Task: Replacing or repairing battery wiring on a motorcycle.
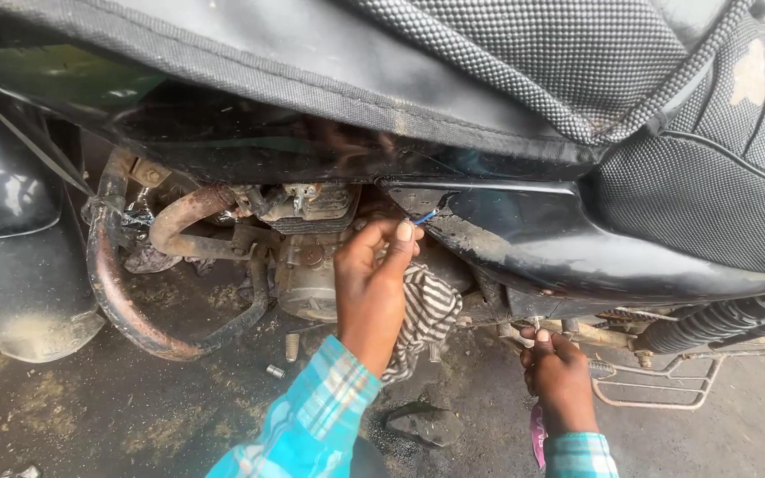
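The left hand (pixel 372 288) pinches a thin blue tool (pixel 424 217), perhaps a screwdriver, at the motorcycle engine (pixel 305 257), a striped rag (pixel 427 314) at its four o'clock. The right hand (pixel 560 376), at five o'clock, curls around something hidden under the frame.

Seat cover (pixel 453 62) — matt textured vinyl; side panel (pixel 577 252) glossy black; crash guard (pixel 126 301) rusty rough metal; rag (pixel 427 314) — striped cloth.

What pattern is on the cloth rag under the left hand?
Dark and white stripes on the cloth rag, hanging below the left hand; seen in the head view.
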